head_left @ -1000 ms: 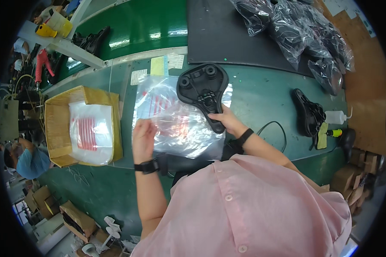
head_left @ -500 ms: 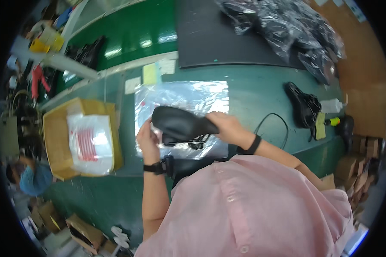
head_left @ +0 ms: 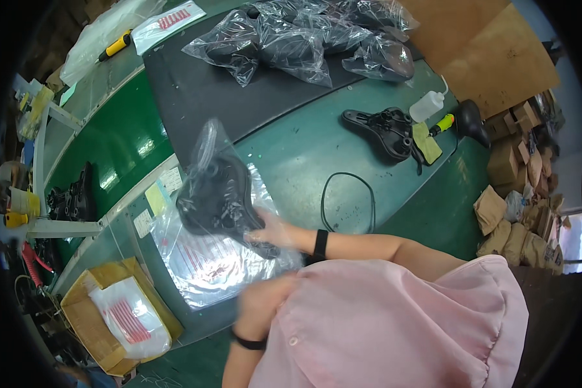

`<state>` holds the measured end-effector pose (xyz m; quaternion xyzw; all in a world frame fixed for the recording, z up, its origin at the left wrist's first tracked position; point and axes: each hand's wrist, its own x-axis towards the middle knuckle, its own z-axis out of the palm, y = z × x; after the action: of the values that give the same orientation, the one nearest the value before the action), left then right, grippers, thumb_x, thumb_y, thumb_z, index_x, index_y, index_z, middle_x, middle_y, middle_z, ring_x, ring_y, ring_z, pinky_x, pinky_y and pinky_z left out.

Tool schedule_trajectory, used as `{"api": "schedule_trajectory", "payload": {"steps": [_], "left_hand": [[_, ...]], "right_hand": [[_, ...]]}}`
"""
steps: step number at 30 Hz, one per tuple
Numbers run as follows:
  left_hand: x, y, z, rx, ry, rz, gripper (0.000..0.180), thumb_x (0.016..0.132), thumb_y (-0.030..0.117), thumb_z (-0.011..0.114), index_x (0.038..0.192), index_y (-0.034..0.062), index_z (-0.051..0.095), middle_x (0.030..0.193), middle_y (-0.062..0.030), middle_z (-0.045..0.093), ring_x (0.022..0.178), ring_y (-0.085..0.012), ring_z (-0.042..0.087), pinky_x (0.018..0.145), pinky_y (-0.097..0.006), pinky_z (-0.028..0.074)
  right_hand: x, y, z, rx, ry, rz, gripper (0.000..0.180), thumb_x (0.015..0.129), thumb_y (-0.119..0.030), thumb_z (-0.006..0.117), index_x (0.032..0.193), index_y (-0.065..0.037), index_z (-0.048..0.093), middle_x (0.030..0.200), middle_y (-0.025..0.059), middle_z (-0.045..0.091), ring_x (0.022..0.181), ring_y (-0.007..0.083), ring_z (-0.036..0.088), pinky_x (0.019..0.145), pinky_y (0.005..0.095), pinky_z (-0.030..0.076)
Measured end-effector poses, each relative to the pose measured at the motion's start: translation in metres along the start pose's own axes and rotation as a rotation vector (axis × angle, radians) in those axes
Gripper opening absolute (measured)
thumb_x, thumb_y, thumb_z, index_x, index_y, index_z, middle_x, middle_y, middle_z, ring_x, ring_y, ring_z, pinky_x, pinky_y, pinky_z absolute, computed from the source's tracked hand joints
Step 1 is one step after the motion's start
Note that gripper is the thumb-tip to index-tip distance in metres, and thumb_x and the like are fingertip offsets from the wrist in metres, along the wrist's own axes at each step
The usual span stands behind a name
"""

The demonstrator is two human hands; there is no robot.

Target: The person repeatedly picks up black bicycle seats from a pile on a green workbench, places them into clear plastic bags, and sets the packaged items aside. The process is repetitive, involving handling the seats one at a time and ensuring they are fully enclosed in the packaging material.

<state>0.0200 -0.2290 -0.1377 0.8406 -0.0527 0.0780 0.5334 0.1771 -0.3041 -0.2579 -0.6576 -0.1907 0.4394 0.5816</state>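
A black bicycle saddle [head_left: 215,197] hangs over the near left part of the bench, with a clear plastic bag [head_left: 207,142] around it and sticking up past its far end. My right hand [head_left: 268,229] grips the saddle's near end through the plastic. Close to my body, my left hand [head_left: 262,301] is smeared by motion, and its fingers cannot be made out. Beneath the saddle lies a stack of flat clear bags [head_left: 207,275] with red print.
An open carton [head_left: 87,323] with more flat bags stands at the left. Bagged saddles [head_left: 291,52] lie on a black mat [head_left: 194,84]. A bare saddle [head_left: 381,132], a white squeeze bottle [head_left: 427,105], a yellow-green tool [head_left: 442,124] and a cable loop [head_left: 348,174] are at the right.
The saddle, bare between both hands before, is now in a clear bag and held by my right hand alone. My left hand has drawn back toward my body. The view has turned.
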Motion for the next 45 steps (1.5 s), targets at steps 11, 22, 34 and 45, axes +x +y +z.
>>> {"api": "schedule_trajectory", "payload": {"steps": [11,22,34,45], "left_hand": [[-0.023,-0.048,-0.115,-0.160,0.455,-0.617,0.027,0.090,0.016,0.057,0.111,0.0019,0.067,0.092,-0.0045,0.067,0.081,-0.0120,0.060,0.069,-0.026,0.048],[0.051,-0.313,-0.377,0.874,0.970,-0.920,0.045,0.086,0.032,0.064,0.120,0.0045,0.057,0.120,-0.0140,0.057,0.111,-0.0313,0.053,0.092,-0.043,0.045],[0.077,-0.368,-0.420,0.944,1.023,-0.757,0.034,0.084,0.038,0.064,0.074,0.0051,0.066,0.075,-0.0190,0.064,0.071,-0.0385,0.061,0.067,-0.045,0.046],[0.099,-0.118,-0.145,0.633,0.289,0.026,0.020,0.068,0.033,0.076,0.073,0.0150,0.068,0.065,0.0001,0.059,0.073,-0.0193,0.055,0.081,-0.036,0.041]], "right_hand": [[0.077,-0.137,-0.204,0.309,0.234,-0.106,0.015,0.083,-0.013,0.061,0.092,-0.002,0.065,0.088,0.0133,0.068,0.081,0.0235,0.066,0.075,0.0367,0.054],[0.266,-0.057,-0.085,-1.231,0.172,-0.336,0.074,0.087,-0.043,0.058,0.145,-0.007,0.030,0.149,0.0206,0.028,0.139,0.0415,0.021,0.111,0.0515,0.022],[0.255,-0.055,-0.063,-1.382,0.240,-0.321,0.079,0.087,-0.048,0.056,0.148,-0.010,0.024,0.154,0.0161,0.018,0.143,0.0367,0.013,0.113,0.0530,0.011],[0.127,-0.109,-0.075,-0.311,-0.706,0.006,0.064,0.087,-0.031,0.064,0.137,0.001,0.039,0.131,0.0139,0.052,0.115,0.0258,0.055,0.099,0.0451,0.044]]}}
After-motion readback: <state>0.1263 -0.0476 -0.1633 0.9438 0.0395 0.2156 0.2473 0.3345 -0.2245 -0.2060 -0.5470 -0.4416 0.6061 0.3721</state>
